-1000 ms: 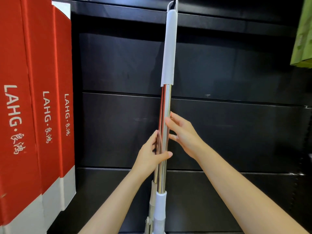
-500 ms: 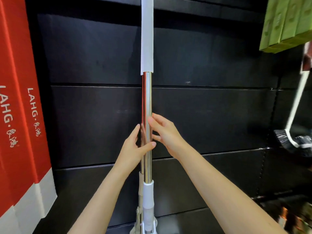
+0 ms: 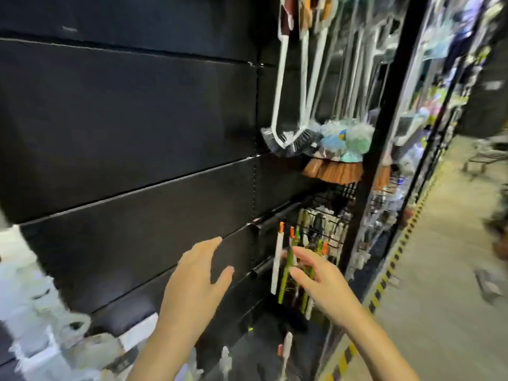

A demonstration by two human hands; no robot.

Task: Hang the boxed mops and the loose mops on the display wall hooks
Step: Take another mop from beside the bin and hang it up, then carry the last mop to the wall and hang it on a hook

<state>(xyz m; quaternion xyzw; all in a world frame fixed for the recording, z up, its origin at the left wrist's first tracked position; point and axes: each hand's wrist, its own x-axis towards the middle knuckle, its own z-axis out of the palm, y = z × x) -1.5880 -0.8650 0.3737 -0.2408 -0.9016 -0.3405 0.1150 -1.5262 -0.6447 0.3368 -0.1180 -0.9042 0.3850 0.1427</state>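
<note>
My left hand (image 3: pixel 195 279) is held out in front of the black display wall (image 3: pixel 123 127), fingers straight and spread, holding nothing. My right hand (image 3: pixel 316 276) is beside it to the right, fingers relaxed and empty, in front of small hanging brushes. The steel mop pole and the red mop boxes are out of view. Blurred white mop parts (image 3: pixel 41 325) lie low at the left.
Long-handled brushes and brooms (image 3: pixel 297 133) hang at the upper right of the wall. Small brushes with orange and green handles (image 3: pixel 288 259) hang on a wire rack below. A black upright post (image 3: pixel 384 133) ends the bay. An aisle floor (image 3: pixel 453 270) with striped tape runs right.
Both hands have let go of the steel mop pole and now hang free. My view has swung right and down, away from the red boxes toward the brush rack and aisle.
</note>
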